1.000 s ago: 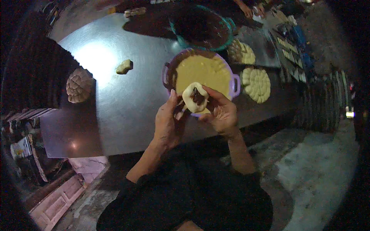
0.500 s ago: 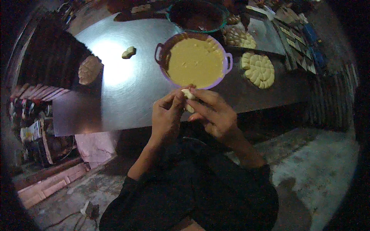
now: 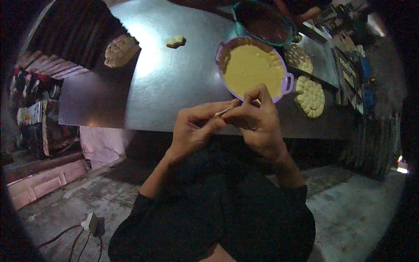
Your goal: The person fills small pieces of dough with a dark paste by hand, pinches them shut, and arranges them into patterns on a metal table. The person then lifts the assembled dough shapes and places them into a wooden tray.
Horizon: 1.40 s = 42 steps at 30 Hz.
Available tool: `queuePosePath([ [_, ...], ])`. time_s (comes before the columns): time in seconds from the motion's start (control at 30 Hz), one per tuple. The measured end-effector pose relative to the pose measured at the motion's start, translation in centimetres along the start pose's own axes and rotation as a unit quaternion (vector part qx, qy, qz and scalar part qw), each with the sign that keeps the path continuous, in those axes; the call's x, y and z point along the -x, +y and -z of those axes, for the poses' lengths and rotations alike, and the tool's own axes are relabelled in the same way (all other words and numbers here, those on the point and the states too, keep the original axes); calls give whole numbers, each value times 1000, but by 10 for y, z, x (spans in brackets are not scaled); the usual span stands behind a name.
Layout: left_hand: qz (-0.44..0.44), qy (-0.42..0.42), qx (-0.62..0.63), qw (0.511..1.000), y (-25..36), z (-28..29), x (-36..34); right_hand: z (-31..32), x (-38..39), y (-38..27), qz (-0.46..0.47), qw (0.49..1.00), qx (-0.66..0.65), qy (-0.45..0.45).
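Note:
My left hand point(image 3: 194, 126) and my right hand point(image 3: 264, 124) meet just in front of the purple basin point(image 3: 290, 84). Between their fingertips they pinch a small pale piece of dough point(image 3: 224, 112), mostly covered by the fingers, with a thin light edge showing. The right index finger is bent up over the basin's near rim. A thick yellow mass point(image 3: 251, 70) fills the basin. Right of it lies a round cluster of pale dough pieces point(image 3: 310, 97). One small lump of dough point(image 3: 175, 42) sits apart on the metal table point(image 3: 174, 83).
A teal tub point(image 3: 239, 29) with dark contents stands behind the basin. Another dough cluster point(image 3: 298, 58) is by a metal tray point(image 3: 321, 52), and one more point(image 3: 121, 51) lies at the left. Another person's arm point(image 3: 305, 15) reaches in at the top. A power strip point(image 3: 90, 223) with cords lies on the floor.
The view has swung, so the table's things sit farther right. The dough between my fingers showed as a plump lump and now shows a thin edge. My right index finger has risen.

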State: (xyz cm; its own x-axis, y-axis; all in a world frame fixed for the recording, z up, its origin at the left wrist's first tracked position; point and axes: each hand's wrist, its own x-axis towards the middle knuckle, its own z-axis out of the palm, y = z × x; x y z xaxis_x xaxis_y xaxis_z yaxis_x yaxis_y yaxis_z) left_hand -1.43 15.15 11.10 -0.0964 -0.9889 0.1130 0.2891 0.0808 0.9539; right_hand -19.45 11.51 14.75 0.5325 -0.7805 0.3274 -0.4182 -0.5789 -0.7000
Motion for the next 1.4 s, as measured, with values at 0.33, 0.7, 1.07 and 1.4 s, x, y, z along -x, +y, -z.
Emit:
queuePosePath([
  [0.33, 204, 42, 4, 978, -3, 120, -27, -72, -95, -13, 27, 990, -42, -133],
  [0.7, 126, 103, -69, 984, -79, 199, -63, -187, -134, 45, -328, 902, -282, -7],
  [1.07, 234, 183, -91, 950, -112, 276, -59, -268, -77, 107, -437, 896, -72, -32],
  [1.4, 240, 216, -178, 930, -80, 268, -41, -271, -290, 261, -343, 926, 156, 37],
])
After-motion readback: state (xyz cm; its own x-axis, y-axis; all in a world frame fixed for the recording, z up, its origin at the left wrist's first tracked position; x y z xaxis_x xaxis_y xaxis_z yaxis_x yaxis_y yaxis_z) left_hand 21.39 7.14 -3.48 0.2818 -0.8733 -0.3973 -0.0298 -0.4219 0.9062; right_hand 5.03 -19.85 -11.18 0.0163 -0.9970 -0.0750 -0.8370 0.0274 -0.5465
